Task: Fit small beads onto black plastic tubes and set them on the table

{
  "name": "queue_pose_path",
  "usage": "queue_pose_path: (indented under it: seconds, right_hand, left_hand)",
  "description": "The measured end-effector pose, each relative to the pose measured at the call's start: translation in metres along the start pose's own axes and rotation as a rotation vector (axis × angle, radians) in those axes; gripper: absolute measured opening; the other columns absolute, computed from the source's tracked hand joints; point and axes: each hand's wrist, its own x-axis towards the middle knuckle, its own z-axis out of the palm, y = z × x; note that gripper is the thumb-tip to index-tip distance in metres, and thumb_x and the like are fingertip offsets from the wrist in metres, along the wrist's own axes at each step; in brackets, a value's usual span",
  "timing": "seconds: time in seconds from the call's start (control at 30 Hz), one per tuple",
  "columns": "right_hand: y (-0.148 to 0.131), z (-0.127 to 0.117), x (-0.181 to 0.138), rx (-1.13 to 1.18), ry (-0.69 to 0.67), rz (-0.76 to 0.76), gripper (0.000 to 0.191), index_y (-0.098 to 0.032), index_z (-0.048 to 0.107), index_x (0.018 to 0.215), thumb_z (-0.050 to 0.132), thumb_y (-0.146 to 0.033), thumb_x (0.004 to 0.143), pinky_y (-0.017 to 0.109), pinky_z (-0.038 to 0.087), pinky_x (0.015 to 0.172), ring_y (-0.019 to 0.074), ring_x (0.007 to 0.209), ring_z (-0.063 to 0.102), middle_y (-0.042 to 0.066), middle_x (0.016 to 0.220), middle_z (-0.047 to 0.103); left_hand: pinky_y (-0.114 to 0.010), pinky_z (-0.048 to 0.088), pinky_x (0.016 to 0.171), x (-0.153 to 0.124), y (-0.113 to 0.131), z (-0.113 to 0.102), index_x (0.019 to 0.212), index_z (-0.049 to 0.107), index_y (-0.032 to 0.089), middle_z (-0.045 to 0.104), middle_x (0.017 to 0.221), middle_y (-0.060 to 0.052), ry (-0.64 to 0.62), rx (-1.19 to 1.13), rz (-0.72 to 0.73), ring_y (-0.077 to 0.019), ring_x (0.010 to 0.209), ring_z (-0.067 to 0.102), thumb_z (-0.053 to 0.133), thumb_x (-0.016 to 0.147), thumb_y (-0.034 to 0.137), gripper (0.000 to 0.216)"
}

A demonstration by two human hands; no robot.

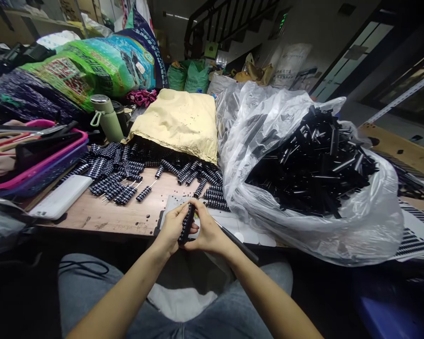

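Two bare hands met around a narrow black bar with rows of small white marks [185,227], held upright at the front edge of the pale wood-grained tabletop [106,214], above the lap. The left hand [172,227] pinched its side between thumb and fingers; the right hand [209,231] curled around the other side, a finger near its top end and the thumb near the bottom.

It would probably feel light and fairly stiff, with a ridged surface offering some grip, though whether it could flex or come apart was impossible to tell. Taking it by both ends, or flat along its long sides, seemed the surest hold.

Many similar black-and-white marked pieces [120,188] lay behind, several with thin, pale rods sticking out; those rods looked easier to bend. To the right, a clear plastic bag [249,202] bulged with glossy black strips [321,165], which looked smooth and more slippery.
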Motion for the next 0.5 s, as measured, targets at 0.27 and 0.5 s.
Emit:
queue_pose_path:
  seconds: [0.27,0.5]
  right_hand:
    - [0.024,0.052,0.008,-0.243,0.132,0.059,0.082,-0.011,0.021,0.132,0.06,-0.014,0.059,0.044,0.029,0.102,0.0268,0.122,0.031,0.018,0.128,0.035]
    - [0.049,0.011,-0.037,-0.755,0.235,0.316,0.03,-0.015,0.054,0.099,0.06,-0.03,0.074,0.043,0.041,0.083,0.0297,0.104,0.047,0.015,0.11,0.05]
  left_hand:
    - [-0.04,0.043,0.087,0.012,-0.034,-0.044,0.12,0.052,0.019,0.053,0.1,-0.009,0.047,0.997,0.728,-0.0199,0.093,0.052,0.051,0.077,0.018,0.043]
    - [-0.038,0.047,0.079,0.025,-0.041,-0.076,0.12,0.048,0.01,0.055,0.098,-0.014,-0.045,1.612,1.115,-0.0221,0.093,0.051,0.038,0.083,0.008,0.038]
